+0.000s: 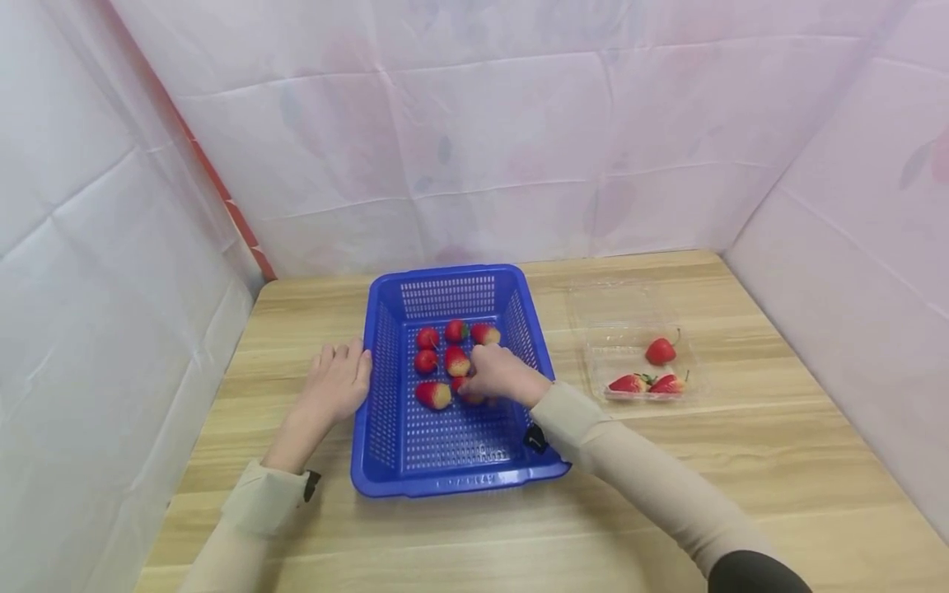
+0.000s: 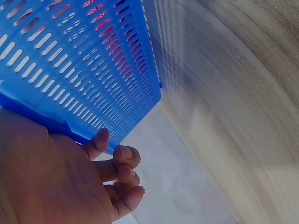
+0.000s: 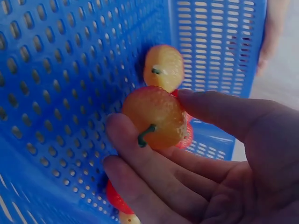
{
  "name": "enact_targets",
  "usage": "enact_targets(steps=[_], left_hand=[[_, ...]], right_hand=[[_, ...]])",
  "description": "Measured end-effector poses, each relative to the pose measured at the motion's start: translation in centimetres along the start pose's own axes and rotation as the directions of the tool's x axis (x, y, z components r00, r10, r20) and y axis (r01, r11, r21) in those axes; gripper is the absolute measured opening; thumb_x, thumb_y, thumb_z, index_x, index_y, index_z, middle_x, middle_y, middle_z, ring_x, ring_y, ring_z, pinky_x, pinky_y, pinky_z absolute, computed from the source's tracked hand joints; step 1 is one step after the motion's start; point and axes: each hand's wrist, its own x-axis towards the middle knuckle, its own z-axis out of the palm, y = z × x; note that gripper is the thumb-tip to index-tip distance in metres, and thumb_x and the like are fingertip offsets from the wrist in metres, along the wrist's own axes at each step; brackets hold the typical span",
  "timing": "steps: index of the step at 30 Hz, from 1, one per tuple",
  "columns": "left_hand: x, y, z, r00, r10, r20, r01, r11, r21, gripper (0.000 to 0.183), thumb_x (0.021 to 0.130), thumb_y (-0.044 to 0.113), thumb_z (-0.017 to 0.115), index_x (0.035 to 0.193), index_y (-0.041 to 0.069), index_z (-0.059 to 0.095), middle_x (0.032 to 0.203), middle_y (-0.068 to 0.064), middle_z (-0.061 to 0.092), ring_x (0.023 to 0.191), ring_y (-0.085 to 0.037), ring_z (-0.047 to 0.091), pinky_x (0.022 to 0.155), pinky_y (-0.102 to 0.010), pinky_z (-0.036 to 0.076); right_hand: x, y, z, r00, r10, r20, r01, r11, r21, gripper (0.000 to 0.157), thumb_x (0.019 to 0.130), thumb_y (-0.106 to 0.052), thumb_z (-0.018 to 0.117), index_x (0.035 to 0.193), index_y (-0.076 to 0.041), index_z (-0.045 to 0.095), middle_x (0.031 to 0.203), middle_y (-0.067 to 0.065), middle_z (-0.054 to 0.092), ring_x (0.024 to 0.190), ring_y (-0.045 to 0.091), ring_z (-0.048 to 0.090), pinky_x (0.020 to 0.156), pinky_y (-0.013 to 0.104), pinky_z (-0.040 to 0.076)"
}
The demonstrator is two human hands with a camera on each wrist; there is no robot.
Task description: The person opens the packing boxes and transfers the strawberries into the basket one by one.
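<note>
My right hand (image 1: 504, 375) reaches into a blue plastic basket (image 1: 454, 486). In the right wrist view, its thumb and fingers pinch a red-and-yellow strawberry (image 3: 156, 114) with a short green stem. Around it in the basket lie several more strawberries (image 1: 433, 395) and small round red fruits (image 1: 426, 361). My left hand (image 1: 337, 383) is at the basket's left rim, touching it from outside. The left wrist view shows that hand's fingers (image 2: 125, 175) loosely bent, with no object held among them.
A clear plastic box (image 1: 593, 362) with its lid raised stands right of the basket on the wooden table (image 1: 741, 478). Three red fruits (image 1: 660, 351) lie in it. Pale fabric walls (image 1: 504, 165) enclose the table at the back and both sides.
</note>
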Motion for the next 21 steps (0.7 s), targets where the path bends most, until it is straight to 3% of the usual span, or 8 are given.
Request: enact_targets(steps=[7,16,21], left_hand=[[-0.04,-0.11,0.04,1.000,0.001,-0.007,-0.001,1.000,-0.001,0.040,0.108,0.034,0.017,0.112,0.006,0.045,0.092,-0.012,0.051,0.085,-0.031,0.038,0.074,-0.041,0.029],[0.06,-0.16,0.02,1.000,0.008,-0.008,-0.008,1.000,0.005,0.037,0.108,0.033,0.018,0.105,0.007,0.044,0.086,-0.010,0.049,0.082,-0.031,0.037,0.073,-0.040,0.029],[0.04,-0.17,0.02,1.000,0.006,-0.002,-0.006,1.000,0.003,0.037,0.108,0.033,0.018,0.107,0.006,0.044,0.088,-0.011,0.050,0.082,-0.031,0.037,0.073,-0.041,0.029]], right_hand=[[0.29,-0.17,0.51,0.996,0.040,0.081,-0.036,0.998,-0.044,0.031,0.089,-0.023,0.075,0.068,-0.007,0.058,0.061,0.005,0.063,0.057,0.024,0.068,0.051,0.028,0.052],[0.42,-0.09,0.52,0.995,0.065,0.072,-0.059,0.995,-0.077,0.030,0.092,-0.025,0.071,0.069,-0.009,0.060,0.059,0.004,0.058,0.057,0.025,0.067,0.049,0.027,0.048],[0.45,-0.13,0.37,0.995,0.081,0.050,-0.077,0.994,-0.074,0.025,0.092,-0.026,0.071,0.079,-0.006,0.062,0.066,0.006,0.061,0.061,0.027,0.069,0.049,0.027,0.048]])
